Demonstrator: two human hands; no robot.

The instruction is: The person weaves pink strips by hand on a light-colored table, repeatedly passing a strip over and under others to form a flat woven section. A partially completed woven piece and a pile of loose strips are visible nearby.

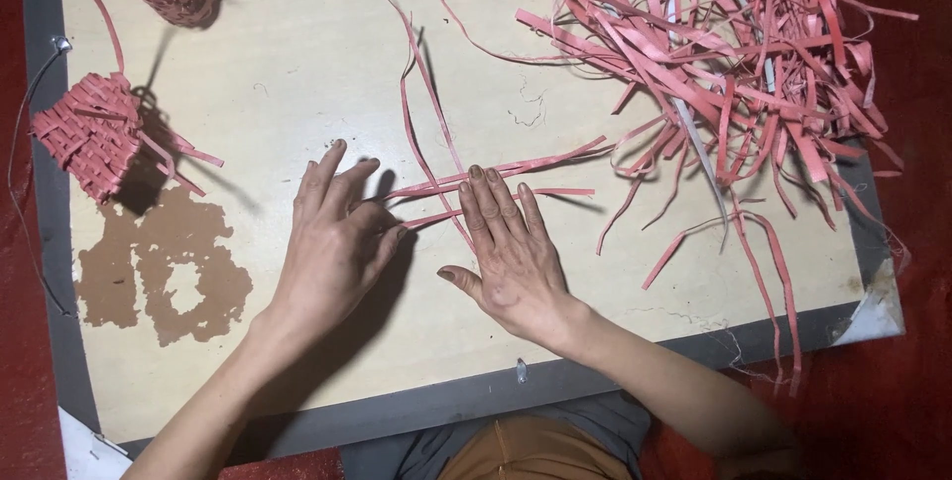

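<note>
While both hands lie flat, grip open with fingers spread, the left hand [332, 242] and right hand [506, 252] press a few crossed pink strips [466, 182] at the middle of the pale tabletop [297, 73]. Two woven pink baskets [94, 133] sit at left; one loose strip pile [734, 54] at right. Red floor [922, 143] surrounds it.

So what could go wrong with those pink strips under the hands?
1. The crossed strips lie loose, pinned only by the right hand and the left hand; lifting either may let them slide apart.
2. The big pile lies close, so loose ends could tangle in.
3. The thin strips might kink under pressing fingers.
</note>
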